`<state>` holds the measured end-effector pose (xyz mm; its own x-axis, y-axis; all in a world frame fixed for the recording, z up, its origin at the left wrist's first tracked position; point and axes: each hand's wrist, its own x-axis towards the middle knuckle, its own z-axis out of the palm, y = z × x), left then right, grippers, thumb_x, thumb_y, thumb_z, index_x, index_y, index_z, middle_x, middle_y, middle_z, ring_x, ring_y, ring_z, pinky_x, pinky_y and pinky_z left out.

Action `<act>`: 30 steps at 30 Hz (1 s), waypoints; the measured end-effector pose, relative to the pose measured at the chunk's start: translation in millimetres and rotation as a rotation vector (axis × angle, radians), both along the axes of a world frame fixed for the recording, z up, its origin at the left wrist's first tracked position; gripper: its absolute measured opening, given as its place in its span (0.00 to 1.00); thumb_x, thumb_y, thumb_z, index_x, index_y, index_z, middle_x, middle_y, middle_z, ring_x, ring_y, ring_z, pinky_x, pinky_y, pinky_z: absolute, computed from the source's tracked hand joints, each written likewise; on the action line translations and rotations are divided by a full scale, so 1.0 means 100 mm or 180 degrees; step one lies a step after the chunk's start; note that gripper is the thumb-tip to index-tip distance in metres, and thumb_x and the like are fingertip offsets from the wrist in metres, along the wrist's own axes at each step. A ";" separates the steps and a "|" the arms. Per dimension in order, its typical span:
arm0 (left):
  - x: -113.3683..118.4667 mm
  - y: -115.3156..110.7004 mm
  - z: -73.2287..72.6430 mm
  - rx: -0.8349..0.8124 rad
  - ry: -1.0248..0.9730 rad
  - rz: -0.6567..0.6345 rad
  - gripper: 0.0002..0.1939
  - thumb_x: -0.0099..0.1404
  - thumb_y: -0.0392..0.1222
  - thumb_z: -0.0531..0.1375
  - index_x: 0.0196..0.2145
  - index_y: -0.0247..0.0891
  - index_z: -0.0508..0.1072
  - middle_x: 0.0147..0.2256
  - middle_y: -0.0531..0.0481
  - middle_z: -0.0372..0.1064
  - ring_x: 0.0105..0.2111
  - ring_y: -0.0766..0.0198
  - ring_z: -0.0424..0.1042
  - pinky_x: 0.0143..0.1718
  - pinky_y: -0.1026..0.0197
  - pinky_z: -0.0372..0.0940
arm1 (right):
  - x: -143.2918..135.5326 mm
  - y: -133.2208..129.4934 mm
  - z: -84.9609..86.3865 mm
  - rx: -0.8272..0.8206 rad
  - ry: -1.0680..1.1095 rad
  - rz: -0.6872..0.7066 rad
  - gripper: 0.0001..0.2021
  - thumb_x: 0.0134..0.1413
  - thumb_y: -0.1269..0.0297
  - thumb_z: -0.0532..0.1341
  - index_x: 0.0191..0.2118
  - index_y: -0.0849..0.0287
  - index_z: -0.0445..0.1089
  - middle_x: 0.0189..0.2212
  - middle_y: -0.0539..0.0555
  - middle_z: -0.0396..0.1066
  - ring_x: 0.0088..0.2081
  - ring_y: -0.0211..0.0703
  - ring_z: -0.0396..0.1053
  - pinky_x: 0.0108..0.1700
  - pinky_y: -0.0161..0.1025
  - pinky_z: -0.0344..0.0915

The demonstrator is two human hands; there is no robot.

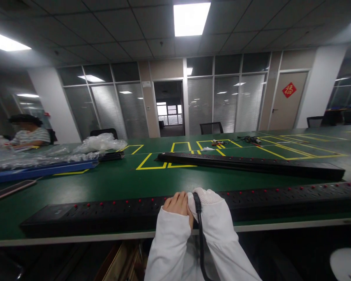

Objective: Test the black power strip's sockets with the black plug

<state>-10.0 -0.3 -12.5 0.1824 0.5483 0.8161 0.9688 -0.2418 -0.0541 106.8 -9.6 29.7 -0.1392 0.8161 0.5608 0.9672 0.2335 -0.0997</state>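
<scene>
My left hand [177, 203], bare with a white sleeve, lies over a long black power strip [111, 214] near the table's front edge. Its fingers bend over the strip's top, and its thumb side is down at the front. Pressed beside it is my right hand [208, 198], in a white dotted glove, closed around the black plug end of a power cable [201, 230]. The cable hangs down between my forearms. The hands hide the plug's tip and the sockets under it. Red dots run along the strip's top.
A second black power strip [251, 164] lies slantwise behind. On the left are clear plastic wrap [101, 142], a blue strip-shaped piece [43, 171] and a phone [11, 191]. Cables and small items [248, 139] sit farther back. A person [31, 134] sits at far left.
</scene>
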 end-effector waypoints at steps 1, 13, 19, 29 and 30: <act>0.00 0.01 -0.01 0.0016 0.0001 0.0001 0.18 0.56 0.33 0.47 0.43 0.33 0.69 0.44 0.47 0.71 0.44 0.57 0.67 0.39 0.55 0.57 | 0.00 0.00 0.00 0.0006 -0.0004 -0.0006 0.16 0.57 0.57 0.52 0.46 0.60 0.63 0.43 0.54 0.65 0.40 0.36 0.65 0.42 0.41 0.64; 0.00 0.02 -0.03 0.0022 -0.0014 -0.0032 0.19 0.56 0.34 0.47 0.43 0.33 0.69 0.45 0.46 0.70 0.44 0.57 0.67 0.39 0.54 0.57 | 0.00 0.01 -0.03 -0.0041 -0.0026 -0.0012 0.17 0.56 0.55 0.52 0.46 0.61 0.64 0.42 0.54 0.65 0.40 0.36 0.65 0.43 0.41 0.63; 0.02 0.02 -0.01 -0.0098 -0.0036 0.0059 0.19 0.56 0.32 0.46 0.43 0.34 0.69 0.43 0.48 0.71 0.43 0.58 0.67 0.38 0.55 0.57 | -0.02 0.01 -0.03 -0.0044 -0.0020 -0.0018 0.17 0.56 0.56 0.53 0.47 0.60 0.63 0.44 0.54 0.64 0.41 0.37 0.64 0.44 0.42 0.64; 0.01 0.00 0.01 -0.0128 -0.0016 0.0022 0.19 0.56 0.33 0.47 0.44 0.34 0.68 0.44 0.47 0.70 0.44 0.57 0.67 0.38 0.55 0.57 | -0.03 -0.01 -0.03 -0.0050 -0.0032 -0.0031 0.17 0.56 0.56 0.53 0.46 0.61 0.64 0.43 0.54 0.65 0.41 0.37 0.65 0.44 0.42 0.63; 0.01 -0.01 0.01 -0.0124 -0.0013 0.0021 0.19 0.55 0.33 0.47 0.44 0.34 0.69 0.44 0.47 0.70 0.44 0.57 0.67 0.38 0.55 0.57 | -0.03 -0.01 -0.03 -0.0046 -0.0026 -0.0035 0.16 0.56 0.56 0.52 0.46 0.60 0.64 0.43 0.54 0.65 0.41 0.37 0.65 0.44 0.42 0.63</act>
<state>-9.4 -1.0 -11.5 0.1754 0.5809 0.7948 0.9706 -0.2371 -0.0408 104.3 -10.8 27.1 -0.1347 0.8256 0.5479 0.9706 0.2213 -0.0949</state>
